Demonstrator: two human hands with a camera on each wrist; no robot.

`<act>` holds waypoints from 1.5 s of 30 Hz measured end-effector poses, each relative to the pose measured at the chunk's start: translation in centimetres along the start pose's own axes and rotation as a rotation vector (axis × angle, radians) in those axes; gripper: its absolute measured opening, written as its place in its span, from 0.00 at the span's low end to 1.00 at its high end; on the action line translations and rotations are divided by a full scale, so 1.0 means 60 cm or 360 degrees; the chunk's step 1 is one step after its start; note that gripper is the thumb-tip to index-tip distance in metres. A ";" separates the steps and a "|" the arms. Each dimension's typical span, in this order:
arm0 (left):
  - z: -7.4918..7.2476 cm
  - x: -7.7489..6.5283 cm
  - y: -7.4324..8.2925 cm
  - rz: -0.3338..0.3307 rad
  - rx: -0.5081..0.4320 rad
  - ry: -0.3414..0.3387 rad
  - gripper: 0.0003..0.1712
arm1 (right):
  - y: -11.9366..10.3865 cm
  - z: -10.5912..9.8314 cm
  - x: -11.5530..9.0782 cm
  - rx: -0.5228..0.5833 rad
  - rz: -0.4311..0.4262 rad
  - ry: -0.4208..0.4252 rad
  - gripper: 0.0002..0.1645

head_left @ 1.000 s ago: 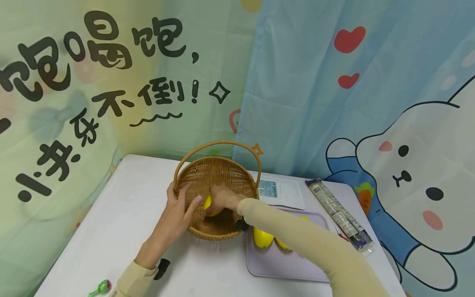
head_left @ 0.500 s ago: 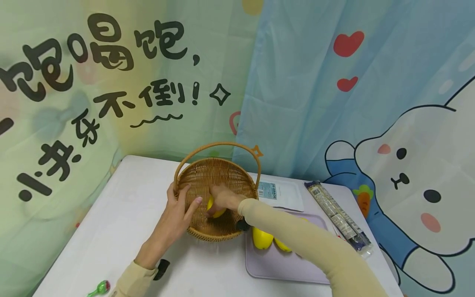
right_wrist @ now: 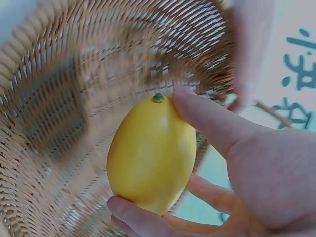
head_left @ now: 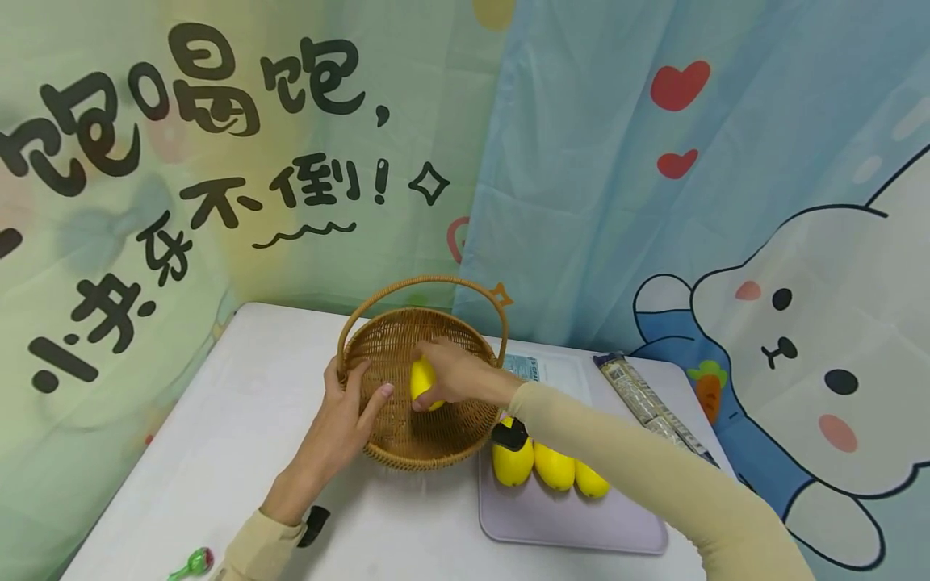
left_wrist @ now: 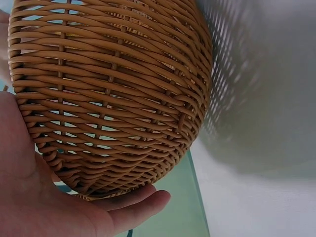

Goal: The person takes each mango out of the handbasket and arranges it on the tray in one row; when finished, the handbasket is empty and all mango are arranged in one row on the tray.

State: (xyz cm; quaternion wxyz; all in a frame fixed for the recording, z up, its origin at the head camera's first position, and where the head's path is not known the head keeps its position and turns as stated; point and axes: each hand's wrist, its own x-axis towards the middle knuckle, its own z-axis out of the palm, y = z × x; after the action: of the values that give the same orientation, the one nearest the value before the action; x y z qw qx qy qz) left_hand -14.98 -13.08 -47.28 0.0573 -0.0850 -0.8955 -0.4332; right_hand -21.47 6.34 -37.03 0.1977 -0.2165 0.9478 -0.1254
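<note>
A round wicker basket [head_left: 395,339] with a tall arched handle is tipped so its opening faces me. My left hand [head_left: 337,424] grips its left rim; the left wrist view shows fingers against the basket's woven outside [left_wrist: 108,98]. Inside the opening, my right hand [head_left: 461,375] holds a yellow lemon [head_left: 421,381]. In the right wrist view, thumb and fingers pinch this lemon [right_wrist: 150,153] at its ends, its green stem tip showing, with the basket wall behind it. On a lilac tray [head_left: 552,528] to the right lie three more lemons [head_left: 555,468], partly under my right sleeve.
Behind the tray lies a flat white packet [head_left: 563,378] with a blue label. A long dark-and-gold package [head_left: 643,395] lies along the table's right side. Near the front left is a small green object [head_left: 194,562] with a reddish end. Printed curtains hang behind the white table.
My right hand has raised the lemon within the basket and shifted slightly right. The right forearm has swung rightward, uncovering more of the lemons on the tray. My left hand stays on the rim.
</note>
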 end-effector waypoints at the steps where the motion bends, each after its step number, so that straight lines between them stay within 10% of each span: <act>1: 0.000 0.000 0.000 -0.0002 -0.0005 -0.0003 0.44 | -0.001 -0.004 -0.011 0.0012 -0.0013 0.0015 0.47; 18: -0.002 -0.001 -0.002 -0.0029 -0.0029 -0.0014 0.43 | 0.041 -0.055 -0.182 0.0174 -0.0197 0.0196 0.44; 45: -0.002 0.000 0.002 -0.0033 -0.0027 -0.0031 0.45 | 0.388 -0.006 -0.356 0.0389 0.0152 0.0415 0.45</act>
State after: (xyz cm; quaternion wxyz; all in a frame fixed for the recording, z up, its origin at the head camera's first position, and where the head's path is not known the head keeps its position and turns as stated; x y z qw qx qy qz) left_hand -14.96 -13.09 -47.11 0.0435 -0.0805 -0.8931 -0.4406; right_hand -12.34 36.59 -37.43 0.1036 -0.1274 0.9523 -0.2572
